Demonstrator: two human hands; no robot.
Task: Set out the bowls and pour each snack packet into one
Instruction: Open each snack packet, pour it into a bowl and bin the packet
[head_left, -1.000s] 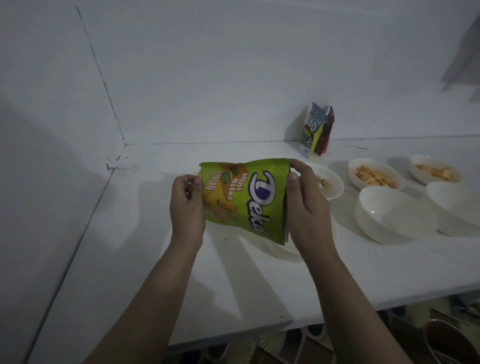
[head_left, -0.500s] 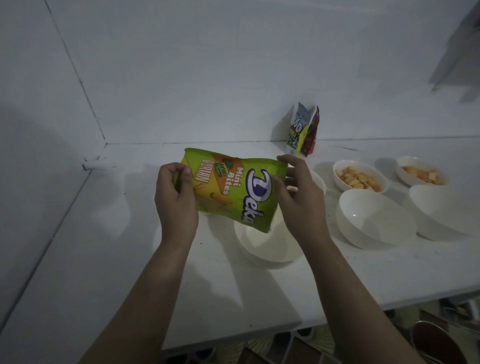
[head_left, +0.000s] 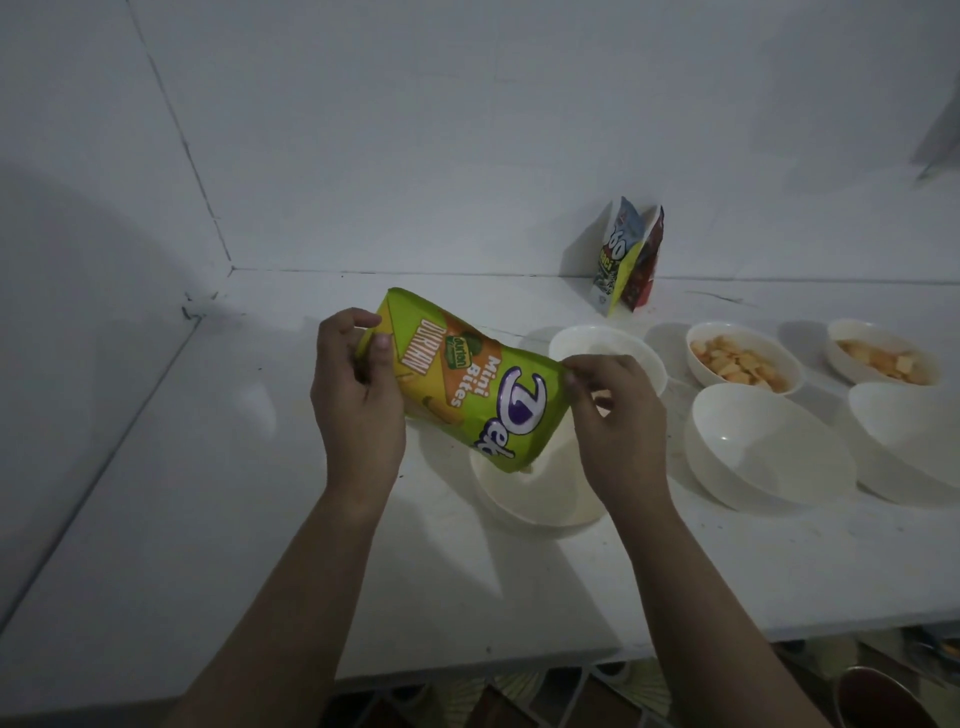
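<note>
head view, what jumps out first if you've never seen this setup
The bright green snack packet stands out first, held tilted at the centre by both hands, the left hand gripping its raised end and the right hand pinching its lower end over a white bowl. To the right, two bowls of orange snack pieces sit behind two bare white ones, and two opened packets stand against the back wall.

The white counter (head_left: 218, 519) runs from the left foreground to the right edge, its surface scuffed with small dark marks. Behind the counter rises a plain white wall (head_left: 467, 130), and a second white wall (head_left: 78, 208) closes off the counter's left side, meeting the first in a corner. Below the counter's front edge, a dark round vessel (head_left: 883, 701) shows dimly at lower right.
</note>
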